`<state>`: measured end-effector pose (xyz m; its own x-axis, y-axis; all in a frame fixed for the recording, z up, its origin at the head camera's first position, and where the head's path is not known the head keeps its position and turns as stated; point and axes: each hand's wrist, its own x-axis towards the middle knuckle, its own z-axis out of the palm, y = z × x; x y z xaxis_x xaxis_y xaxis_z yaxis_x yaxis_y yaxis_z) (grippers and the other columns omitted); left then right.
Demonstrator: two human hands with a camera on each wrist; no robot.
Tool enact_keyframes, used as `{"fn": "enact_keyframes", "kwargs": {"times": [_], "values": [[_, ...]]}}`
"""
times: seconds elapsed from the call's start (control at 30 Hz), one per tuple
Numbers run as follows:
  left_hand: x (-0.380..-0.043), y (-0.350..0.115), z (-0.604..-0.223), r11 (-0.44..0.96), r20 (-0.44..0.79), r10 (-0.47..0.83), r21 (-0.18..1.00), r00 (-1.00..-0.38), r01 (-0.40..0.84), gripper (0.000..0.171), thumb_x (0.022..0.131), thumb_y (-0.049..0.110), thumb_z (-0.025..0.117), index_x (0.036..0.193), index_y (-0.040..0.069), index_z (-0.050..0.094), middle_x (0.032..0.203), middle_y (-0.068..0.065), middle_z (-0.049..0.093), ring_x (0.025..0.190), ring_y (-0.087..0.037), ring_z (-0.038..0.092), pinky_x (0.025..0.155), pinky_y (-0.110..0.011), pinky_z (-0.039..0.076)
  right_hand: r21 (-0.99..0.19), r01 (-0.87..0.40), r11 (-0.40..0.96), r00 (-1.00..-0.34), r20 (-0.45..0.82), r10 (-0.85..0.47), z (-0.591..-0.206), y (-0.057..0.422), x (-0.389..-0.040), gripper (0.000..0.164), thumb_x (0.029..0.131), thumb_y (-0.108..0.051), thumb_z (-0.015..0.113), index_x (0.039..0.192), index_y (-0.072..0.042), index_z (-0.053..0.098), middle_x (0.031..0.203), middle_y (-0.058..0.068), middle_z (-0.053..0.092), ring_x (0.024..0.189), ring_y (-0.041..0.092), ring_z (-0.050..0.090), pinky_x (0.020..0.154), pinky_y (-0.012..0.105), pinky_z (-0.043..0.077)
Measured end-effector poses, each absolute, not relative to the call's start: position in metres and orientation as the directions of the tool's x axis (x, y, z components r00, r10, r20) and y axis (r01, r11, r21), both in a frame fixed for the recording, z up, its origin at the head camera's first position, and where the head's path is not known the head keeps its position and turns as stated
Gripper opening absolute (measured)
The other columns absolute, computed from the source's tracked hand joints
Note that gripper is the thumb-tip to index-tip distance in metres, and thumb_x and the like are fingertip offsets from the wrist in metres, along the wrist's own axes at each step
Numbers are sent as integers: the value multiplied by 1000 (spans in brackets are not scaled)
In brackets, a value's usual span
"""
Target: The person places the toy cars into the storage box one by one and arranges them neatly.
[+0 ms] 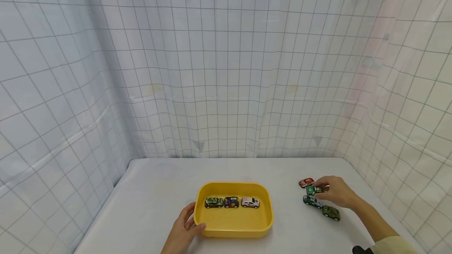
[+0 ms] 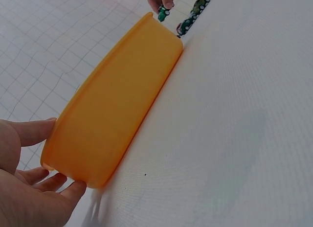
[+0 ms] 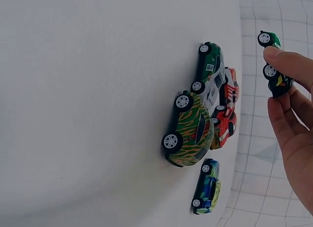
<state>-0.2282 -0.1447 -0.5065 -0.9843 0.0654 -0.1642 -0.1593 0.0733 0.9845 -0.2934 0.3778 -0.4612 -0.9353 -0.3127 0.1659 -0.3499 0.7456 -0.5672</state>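
A yellow plastic tray (image 1: 236,228) stands on the white table with three toy cars in a row inside: a camouflage car (image 1: 214,202), a dark blue car (image 1: 231,202) and a white car (image 1: 250,202). My left hand (image 1: 183,226) grips the tray's left end, thumb and fingers spread around it. Off to the right, my right hand (image 1: 335,192) pinches a green toy car (image 3: 272,65) between thumb and fingers. The right wrist view shows this car raised above the table. Below it are a green-and-white car (image 3: 209,73) and a tiger-striped car (image 3: 190,126).
Two red cars (image 3: 230,87) and a blue-green car (image 3: 207,187) also stand in the right-hand group. Grid-patterned white curtains (image 1: 226,69) enclose the table (image 1: 152,191) at the back and both sides. A dark object (image 1: 361,250) shows by the right sleeve.
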Motion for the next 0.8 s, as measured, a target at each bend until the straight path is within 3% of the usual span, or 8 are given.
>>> {"fn": "enact_keyframes", "kwargs": {"times": [0.27, 0.5, 0.8], "values": [[-227, -144, -505, 75, -161, 63, 985, -985, -157, 97, 89, 19, 84, 160, -5, 22, 162, -35, 22, 144, -51, 34, 106, -47, 50, -562, -386, 732, -921, 189, -340, -459, 369, -296, 32, 85, -17, 86, 110, -1, 76, 88, -2, 59, 80, 13, 53, 69, 27, 54], [-227, -143, -504, 66, -169, 60, 984, -984, -165, 97, 89, 17, 84, 160, -5, 22, 162, -35, 21, 144, -52, 33, 105, -47, 50, -582, -397, 709, -915, 193, -354, -458, 356, -299, 33, 85, -15, 86, 114, -3, 77, 107, 6, 71, 76, 8, 52, 61, 24, 49], [-229, -144, -508, 66, -161, 61, 985, -985, -157, 97, 90, 18, 83, 160, -7, 21, 162, -36, 21, 144, -53, 33, 106, -47, 50, -560, -428, 709, -901, 203, -384, -454, 336, -301, 30, 85, -20, 87, 110, -5, 77, 97, -5, 67, 83, 10, 58, 76, 29, 58]]}}
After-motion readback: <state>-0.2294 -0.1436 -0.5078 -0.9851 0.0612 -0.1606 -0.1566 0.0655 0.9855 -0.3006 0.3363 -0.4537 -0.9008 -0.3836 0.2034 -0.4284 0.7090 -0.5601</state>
